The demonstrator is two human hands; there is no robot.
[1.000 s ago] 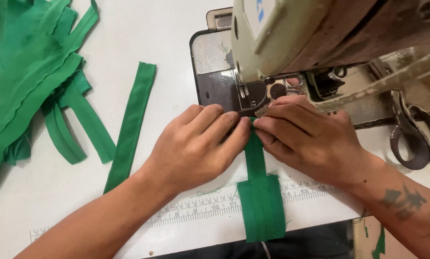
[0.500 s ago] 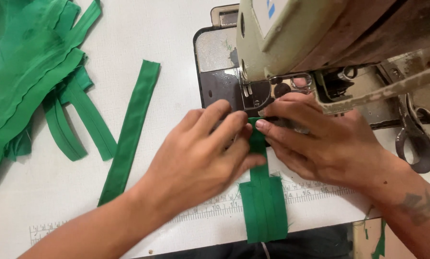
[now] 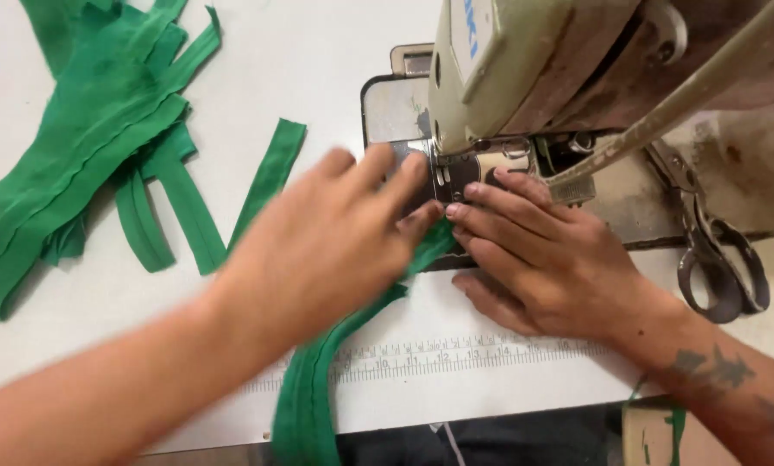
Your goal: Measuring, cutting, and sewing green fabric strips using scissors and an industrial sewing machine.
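A green fabric strip (image 3: 318, 380) runs from the presser foot (image 3: 456, 168) of a beige sewing machine (image 3: 560, 69) down over the table's front edge. My right hand (image 3: 542, 259) lies flat beside the foot, fingertips pressing the strip's top end against the machine bed. My left hand (image 3: 327, 242) is blurred with motion, its fingers spread over the strip just left of the foot. Whether it touches the cloth is unclear. The part of the strip under both hands is hidden.
A heap of green fabric pieces (image 3: 85, 147) lies at the far left, with one loose green strip (image 3: 270, 177) beside it. Grey-handled scissors (image 3: 715, 259) rest on the machine bed at right. A printed ruler scale (image 3: 456, 355) runs along the white table near the front.
My left hand has let go of its pinch and opened, sweeping across the strip. The strip's lower end has swung left and now lies slanted. My right hand stays by the foot.
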